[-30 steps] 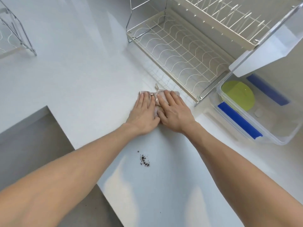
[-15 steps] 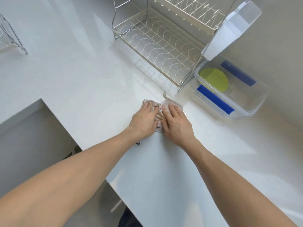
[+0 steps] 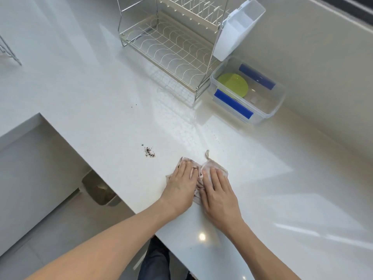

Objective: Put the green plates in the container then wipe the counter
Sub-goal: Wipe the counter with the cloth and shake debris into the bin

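Observation:
A pale pinkish cloth (image 3: 217,166) lies flat on the white counter (image 3: 101,87) near its front edge. My left hand (image 3: 180,185) and my right hand (image 3: 219,194) press on it side by side with straight fingers. A small heap of dark crumbs (image 3: 149,152) sits on the counter to the left of the cloth. At the back right stands a clear container (image 3: 270,113) with blue clips. A green plate (image 3: 233,84) lies inside it.
A two-tier wire dish rack (image 3: 171,45) stands at the back, left of the container, with a white cutlery holder (image 3: 238,27) on its side. A second wire rack (image 3: 8,51) shows at the far left. The counter's edge drops to the floor on the left.
Both hands have slid the cloth toward me and to the right along the counter. The crumb heap, covered half a second ago, now lies exposed to the left of the cloth.

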